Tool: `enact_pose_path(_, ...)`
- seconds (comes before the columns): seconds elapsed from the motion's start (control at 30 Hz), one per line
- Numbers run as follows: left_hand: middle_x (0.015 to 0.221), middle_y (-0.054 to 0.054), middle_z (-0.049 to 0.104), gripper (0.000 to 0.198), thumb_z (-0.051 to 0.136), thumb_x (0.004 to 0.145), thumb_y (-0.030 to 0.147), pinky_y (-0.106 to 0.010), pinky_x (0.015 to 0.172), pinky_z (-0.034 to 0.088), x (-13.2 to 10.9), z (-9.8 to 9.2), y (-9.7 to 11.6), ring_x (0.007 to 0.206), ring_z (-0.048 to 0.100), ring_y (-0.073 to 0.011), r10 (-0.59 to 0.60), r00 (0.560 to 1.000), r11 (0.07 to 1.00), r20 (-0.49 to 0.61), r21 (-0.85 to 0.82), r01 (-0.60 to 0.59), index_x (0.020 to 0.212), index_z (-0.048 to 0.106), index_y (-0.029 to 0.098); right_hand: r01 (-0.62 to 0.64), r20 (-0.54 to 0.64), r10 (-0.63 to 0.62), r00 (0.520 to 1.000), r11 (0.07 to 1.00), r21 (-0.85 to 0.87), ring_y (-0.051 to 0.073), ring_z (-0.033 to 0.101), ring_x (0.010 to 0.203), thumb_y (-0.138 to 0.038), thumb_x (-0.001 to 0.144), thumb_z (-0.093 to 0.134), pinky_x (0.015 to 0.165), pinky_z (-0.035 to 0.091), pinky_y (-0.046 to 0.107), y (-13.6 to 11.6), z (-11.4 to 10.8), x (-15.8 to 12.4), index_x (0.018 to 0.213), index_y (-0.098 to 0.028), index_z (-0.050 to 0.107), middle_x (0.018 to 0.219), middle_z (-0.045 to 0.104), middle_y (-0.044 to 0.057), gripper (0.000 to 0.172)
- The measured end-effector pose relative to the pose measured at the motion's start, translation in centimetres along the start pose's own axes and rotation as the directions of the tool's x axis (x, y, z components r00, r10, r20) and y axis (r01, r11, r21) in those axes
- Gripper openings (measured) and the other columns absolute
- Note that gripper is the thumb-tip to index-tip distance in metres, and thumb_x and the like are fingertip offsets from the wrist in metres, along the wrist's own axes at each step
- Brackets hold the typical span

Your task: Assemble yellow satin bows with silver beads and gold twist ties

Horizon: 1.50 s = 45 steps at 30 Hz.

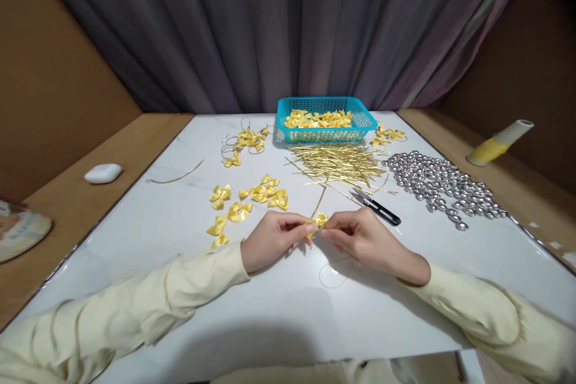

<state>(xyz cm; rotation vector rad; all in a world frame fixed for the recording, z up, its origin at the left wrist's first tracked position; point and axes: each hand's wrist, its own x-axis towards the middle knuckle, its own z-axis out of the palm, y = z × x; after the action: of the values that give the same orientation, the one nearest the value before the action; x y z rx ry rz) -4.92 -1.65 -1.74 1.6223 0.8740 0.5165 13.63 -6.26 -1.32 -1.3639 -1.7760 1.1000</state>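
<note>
A yellow satin ribbon bow (pixel 321 218) is held above the white table between my two hands. My left hand (pixel 279 235) pinches its left side between thumb and fingers. At its right side, the thumb and forefinger of my right hand (pixel 360 235) are closed against the bow; whether they also grip a thread is hidden. A gold metallic tie (pixel 320 197) sticks up behind the bow, away from me. Below my right hand a thin pale loop of cord (pixel 333 285) lies on the table.
Loose yellow bows (pixel 239 211) lie left. Farther back are bows with cord loops (pixel 247 139), a blue basket (pixel 327 135) of bows and a pile of gold ties (pixel 337 162). Black thread snips (pixel 380 209) and silver beads (pixel 443 183) lie right. A white case (pixel 103 173) sits far left.
</note>
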Motion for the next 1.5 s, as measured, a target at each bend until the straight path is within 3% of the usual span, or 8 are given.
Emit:
enact_pose_path(0.23, 0.052, 0.002, 0.050, 0.025, 0.061, 0.075, 0.035, -0.019, 0.045, 0.033, 0.3, -0.1, 0.4, 0.047, 0.040, -0.0069, -0.036, 0.999, 0.997, -0.024, -0.075, 0.034, 0.070, 0.068, 0.011, -0.036, -0.026, 0.036, 0.999, 0.999, 0.022, 0.005, 0.038, 0.035, -0.027, 0.080, 0.053, 0.038, 0.028, 0.019, 0.0, -0.1, 0.3, 0.065, -0.014, 0.062, 0.046, 0.052, -0.003, 0.021)
enact_pose_path(0.4, 0.050, 0.004, 0.044, 0.028, 0.057, 0.078, 0.035, -0.020, 0.047, 0.030, 0.3, -0.2, 0.3, 0.049, 0.039, -0.0071, -0.043, 0.999, 0.999, 0.005, -0.028, 0.043, 0.065, 0.064, 0.011, -0.034, -0.041, 0.036, 0.999, 0.998, 0.049, 0.005, 0.038, 0.035, -0.027, 0.079, 0.053, 0.037, 0.029, 0.019, 0.2, 0.2, 0.2, 0.065, -0.014, 0.061, 0.046, 0.052, -0.003, 0.020)
enact_pose_path(0.83, 0.050, 0.002, 0.049, 0.025, 0.062, 0.074, 0.034, -0.020, 0.044, 0.031, -0.1, 0.0, 0.6, 0.047, 0.040, -0.0069, -0.025, 0.997, 0.998, -0.075, -0.063, 0.020, 0.070, 0.068, 0.011, -0.012, -0.007, 0.013, 1.000, 0.995, 0.097, 0.007, 0.042, 0.040, -0.035, 0.081, 0.053, 0.040, 0.033, 0.019, 0.5, 0.3, 0.0, 0.072, -0.014, 0.063, 0.049, 0.054, -0.002, 0.026)
enact_pose_path(1.13, 0.048, 0.004, 0.045, 0.030, 0.057, 0.079, 0.035, -0.022, 0.049, 0.032, 0.0, -0.2, 0.4, 0.048, 0.039, -0.0074, -0.005, 0.996, 0.998, -0.087, -0.065, -0.001, 0.060, 0.063, 0.012, 0.063, 0.062, -0.056, 0.996, 0.991, -0.121, 0.008, 0.042, 0.043, -0.031, 0.088, 0.043, 0.047, 0.032, 0.020, 0.8, -0.1, -0.2, 0.062, -0.017, 0.051, 0.050, 0.052, -0.002, 0.031)
enact_pose_path(1.5, 0.047, 0.005, 0.041, 0.033, 0.056, 0.080, 0.038, -0.022, 0.048, 0.029, 0.1, -0.3, 0.2, 0.047, 0.036, -0.0074, -0.014, 0.997, 0.998, -0.079, -0.065, 0.009, 0.060, 0.062, 0.012, 0.189, 0.012, -0.198, 0.980, 0.915, -0.356, 0.010, 0.033, 0.046, -0.024, 0.090, 0.032, 0.049, 0.025, 0.021, 1.5, 0.0, -0.3, 0.076, -0.020, 0.040, 0.053, 0.037, -0.005, 0.017)
